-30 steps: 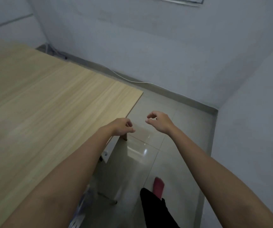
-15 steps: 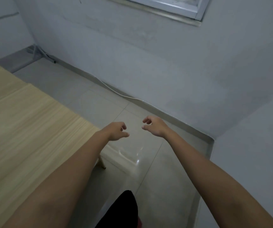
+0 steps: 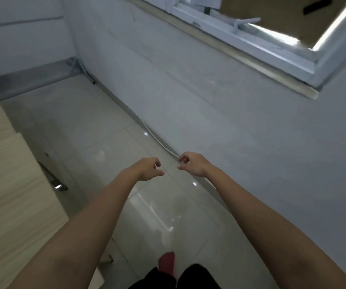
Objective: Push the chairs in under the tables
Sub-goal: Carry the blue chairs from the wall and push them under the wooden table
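A light wooden table [image 3: 11,197] fills the left edge of the head view, with a dark metal leg foot [image 3: 58,185] showing under its edge. No chair is in view. My left hand [image 3: 148,168] and my right hand [image 3: 192,164] are stretched out side by side over the tiled floor, to the right of the table. Both hold nothing, with the fingers loosely curled and apart. Neither hand touches the table.
A grey wall [image 3: 230,132] runs along the right with a window [image 3: 262,32] above. A white cable [image 3: 157,142] lies along the wall's base. Glossy floor tiles [image 3: 97,130] stretch ahead to a far corner. My red-socked foot [image 3: 167,263] steps on the floor below.
The view has turned right and moved forward: the table slid to the left edge, the window came into view. Both hands stayed stretched out in front, holding nothing.
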